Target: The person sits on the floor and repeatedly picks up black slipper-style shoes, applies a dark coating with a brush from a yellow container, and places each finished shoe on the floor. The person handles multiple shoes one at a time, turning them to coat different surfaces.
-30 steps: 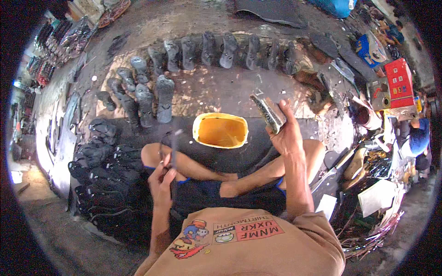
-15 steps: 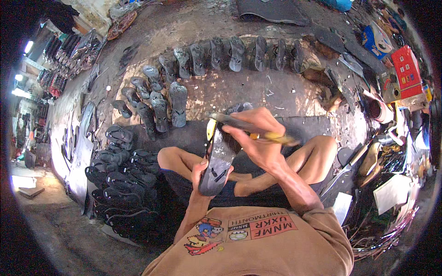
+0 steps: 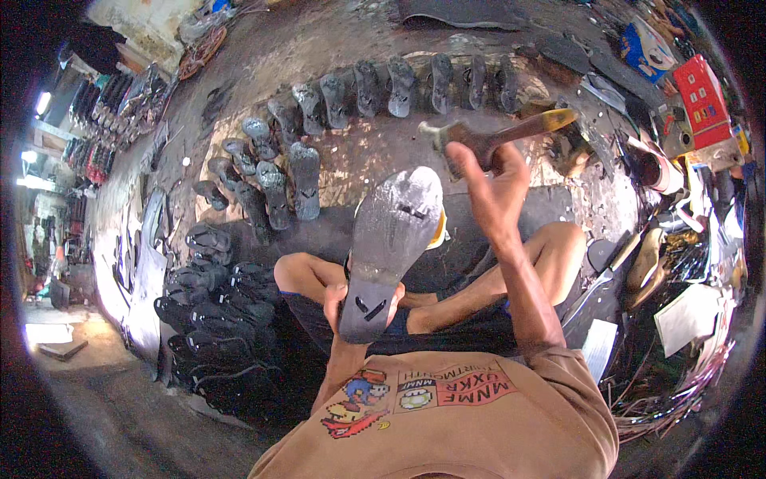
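My left hand (image 3: pixel 335 307) is closed round the heel end of a flip-flop (image 3: pixel 381 247), its dark grey underside facing up. The front half of that sole has a wet, whitish shine, and black strap plugs show in it. Something yellow and white peeks out from beneath its right edge. My right hand (image 3: pixel 503 191) grips a brush (image 3: pixel 523 130) with a brown, yellow-ended handle. The brush is held in the air beyond the sole's toe and to its right, not touching it. Its pale working end points left.
Several flip-flops (image 3: pixel 400 86) lie in a curved row on the floor ahead. A pile of black flip-flops (image 3: pixel 211 319) sits to my left. On the right are a red box (image 3: pixel 702 104), scraps and a pale sheet (image 3: pixel 685 329). Dark matting (image 3: pixel 542 211) lies before my crossed legs.
My right hand has lifted the brush off the flip-flop and moved it away and to the right. My left hand has turned the flip-flop so its sole shows broadly.
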Action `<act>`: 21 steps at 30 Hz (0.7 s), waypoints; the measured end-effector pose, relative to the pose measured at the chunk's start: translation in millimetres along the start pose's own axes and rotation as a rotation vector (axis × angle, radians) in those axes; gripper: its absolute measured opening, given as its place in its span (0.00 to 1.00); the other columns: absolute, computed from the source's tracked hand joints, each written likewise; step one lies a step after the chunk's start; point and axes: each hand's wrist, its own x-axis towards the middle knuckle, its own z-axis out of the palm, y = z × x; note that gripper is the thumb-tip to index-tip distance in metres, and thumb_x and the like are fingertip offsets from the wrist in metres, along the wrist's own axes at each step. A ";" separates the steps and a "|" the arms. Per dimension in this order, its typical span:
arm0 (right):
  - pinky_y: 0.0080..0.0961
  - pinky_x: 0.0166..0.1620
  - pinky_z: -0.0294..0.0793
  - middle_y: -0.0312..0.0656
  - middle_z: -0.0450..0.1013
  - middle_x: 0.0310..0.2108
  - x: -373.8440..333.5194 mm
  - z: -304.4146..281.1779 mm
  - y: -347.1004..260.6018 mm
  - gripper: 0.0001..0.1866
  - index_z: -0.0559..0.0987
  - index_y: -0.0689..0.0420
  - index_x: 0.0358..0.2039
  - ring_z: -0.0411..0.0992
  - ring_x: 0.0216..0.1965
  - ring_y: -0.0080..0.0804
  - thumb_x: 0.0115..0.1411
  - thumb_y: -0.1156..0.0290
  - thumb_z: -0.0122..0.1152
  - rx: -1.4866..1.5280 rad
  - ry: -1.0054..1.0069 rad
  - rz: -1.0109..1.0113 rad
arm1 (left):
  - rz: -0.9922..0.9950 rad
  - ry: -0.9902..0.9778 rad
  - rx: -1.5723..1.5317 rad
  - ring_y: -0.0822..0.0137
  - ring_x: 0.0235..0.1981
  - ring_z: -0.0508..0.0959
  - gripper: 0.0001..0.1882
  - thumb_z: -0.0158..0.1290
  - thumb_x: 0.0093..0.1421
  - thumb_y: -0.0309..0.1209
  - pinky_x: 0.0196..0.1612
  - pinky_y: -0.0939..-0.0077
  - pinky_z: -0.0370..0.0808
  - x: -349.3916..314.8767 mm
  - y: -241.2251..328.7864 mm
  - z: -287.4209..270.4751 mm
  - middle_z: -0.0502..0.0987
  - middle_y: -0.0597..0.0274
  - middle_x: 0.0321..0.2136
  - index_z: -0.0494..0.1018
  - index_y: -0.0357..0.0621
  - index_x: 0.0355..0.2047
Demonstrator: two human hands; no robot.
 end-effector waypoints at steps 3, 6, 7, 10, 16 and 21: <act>0.25 0.45 0.79 0.36 0.84 0.36 -28.1 -2.2 -22.6 0.20 0.85 0.62 0.44 0.80 0.37 0.22 0.54 0.68 0.83 -0.179 -0.178 -0.209 | -0.068 0.093 0.126 0.52 0.41 0.79 0.43 0.61 0.54 0.54 0.49 0.53 0.79 -5.8 7.1 -13.5 0.80 0.45 0.47 0.70 0.30 0.58; 0.24 0.42 0.78 0.38 0.85 0.33 -0.9 -12.2 -9.2 0.17 0.87 0.61 0.41 0.79 0.36 0.21 0.54 0.67 0.82 -0.349 -0.243 -0.113 | -0.330 -0.001 0.077 0.53 0.43 0.80 0.44 0.65 0.49 0.52 0.47 0.54 0.80 6.4 29.4 -15.2 0.80 0.49 0.46 0.69 0.32 0.57; 0.25 0.41 0.78 0.38 0.85 0.33 17.9 -17.2 2.7 0.15 0.86 0.61 0.40 0.78 0.34 0.20 0.56 0.67 0.81 -0.373 -0.139 -0.113 | -0.331 0.018 0.078 0.53 0.44 0.80 0.43 0.65 0.49 0.52 0.46 0.54 0.80 0.6 28.6 -14.5 0.80 0.50 0.47 0.69 0.33 0.57; 0.23 0.39 0.78 0.40 0.85 0.35 -12.3 -15.5 -26.9 0.18 0.85 0.61 0.41 0.80 0.34 0.22 0.54 0.67 0.83 -0.173 -0.042 -0.149 | -0.030 0.066 0.117 0.57 0.47 0.77 0.37 0.58 0.55 0.54 0.43 0.54 0.75 4.4 13.7 1.2 0.79 0.54 0.49 0.73 0.39 0.56; 0.25 0.36 0.80 0.40 0.84 0.30 -54.8 1.7 -10.3 0.21 0.86 0.62 0.42 0.81 0.31 0.23 0.51 0.66 0.84 -0.210 -0.001 -0.095 | -0.005 -0.194 -0.028 0.60 0.47 0.76 0.30 0.55 0.59 0.53 0.43 0.62 0.70 15.0 6.6 20.9 0.79 0.60 0.51 0.76 0.48 0.56; 0.26 0.36 0.79 0.43 0.85 0.32 -52.5 -7.5 -3.0 0.21 0.85 0.63 0.42 0.81 0.33 0.24 0.52 0.65 0.85 -0.450 -0.099 -0.175 | -0.073 -0.428 -0.111 0.62 0.44 0.79 0.26 0.54 0.63 0.50 0.45 0.60 0.74 20.6 9.5 -9.3 0.81 0.60 0.50 0.75 0.51 0.56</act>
